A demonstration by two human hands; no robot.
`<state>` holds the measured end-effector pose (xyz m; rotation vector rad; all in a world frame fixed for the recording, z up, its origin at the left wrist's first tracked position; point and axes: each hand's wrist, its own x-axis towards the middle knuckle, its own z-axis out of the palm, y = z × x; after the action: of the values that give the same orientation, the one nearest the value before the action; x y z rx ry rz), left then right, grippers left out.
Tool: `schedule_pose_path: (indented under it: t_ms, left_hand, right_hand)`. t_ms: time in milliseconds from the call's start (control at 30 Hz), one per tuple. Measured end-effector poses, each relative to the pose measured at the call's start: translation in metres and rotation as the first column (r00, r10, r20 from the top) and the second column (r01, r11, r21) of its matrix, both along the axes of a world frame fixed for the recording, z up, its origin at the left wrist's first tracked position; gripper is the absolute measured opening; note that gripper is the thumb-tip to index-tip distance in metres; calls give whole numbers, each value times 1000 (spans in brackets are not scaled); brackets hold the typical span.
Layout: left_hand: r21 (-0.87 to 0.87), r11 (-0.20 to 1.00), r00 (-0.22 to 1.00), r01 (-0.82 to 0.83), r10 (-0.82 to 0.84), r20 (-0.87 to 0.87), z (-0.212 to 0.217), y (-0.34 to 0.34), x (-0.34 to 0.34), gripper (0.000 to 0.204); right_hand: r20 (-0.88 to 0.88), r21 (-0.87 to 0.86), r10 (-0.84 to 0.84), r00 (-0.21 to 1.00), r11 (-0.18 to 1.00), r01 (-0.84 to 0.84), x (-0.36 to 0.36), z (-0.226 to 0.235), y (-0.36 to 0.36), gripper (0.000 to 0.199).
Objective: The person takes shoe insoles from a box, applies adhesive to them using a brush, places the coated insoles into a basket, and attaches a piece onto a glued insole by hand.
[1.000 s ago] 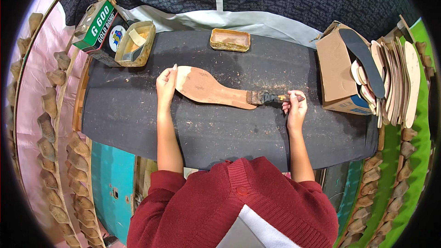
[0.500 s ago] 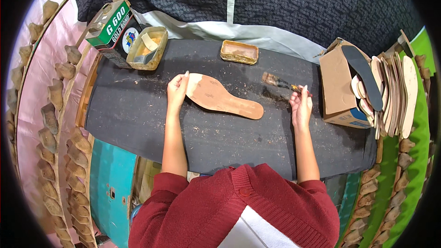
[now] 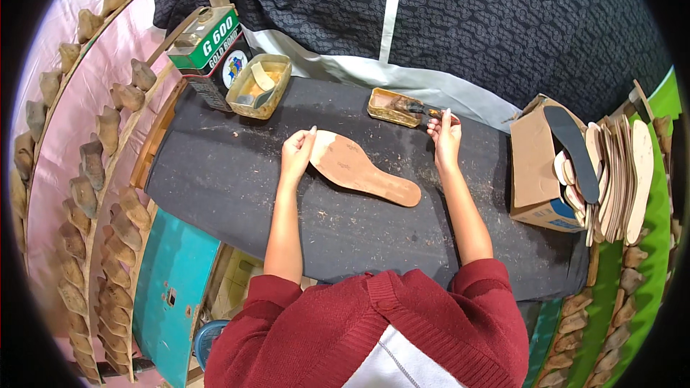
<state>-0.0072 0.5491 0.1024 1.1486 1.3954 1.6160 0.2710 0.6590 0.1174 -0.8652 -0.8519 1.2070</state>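
Observation:
A tan shoe insole (image 3: 363, 169) lies flat on the dark work table (image 3: 215, 172). My left hand (image 3: 297, 152) presses on its wide end and holds it down. My right hand (image 3: 443, 134) grips a small brush (image 3: 422, 109) by the handle. The brush's bristles rest in a shallow rectangular yellow tin (image 3: 394, 106) at the far side of the table.
A green can (image 3: 208, 39) and a yellow tub (image 3: 260, 86) stand at the far left. An open cardboard box (image 3: 545, 165) and a stack of insoles (image 3: 618, 172) fill the right. Wooden shoe lasts (image 3: 93, 165) line a rack on the left. Dark patterned cloth hangs behind.
My right hand has carried the brush off the insole's heel and away to the far tin. My left hand stayed on the insole.

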Motion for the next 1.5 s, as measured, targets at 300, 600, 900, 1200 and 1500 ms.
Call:
schedule_pose_path:
  t_ms: [300,600,900,1200,1500]
  left_hand:
    - [17,1000,1000,-3,3,-3,-4,2,-3,24]
    - [21,1000,999,-21,20,31,-1,0,-2,24]
    - [1,999,999,-36,36,-9,-1,2,-3,24]
    - [56,996,998,-64,63,16,0,3,0,25]
    - [55,998,988,-3,-6,157,8,2,3,20]
  right_hand:
    - [98,-33,38,994,999,-35,-11,-9,19,26]
    - [68,-116,75,995,991,-67,-11,-13,26,24]
    - [83,-186,132,988,976,-115,-5,-11,26,28]
    - [-30,-317,167,985,933,-168,10,-12,5,34]
    - [-136,-405,297,945,854,-327,9,0,-34,29]
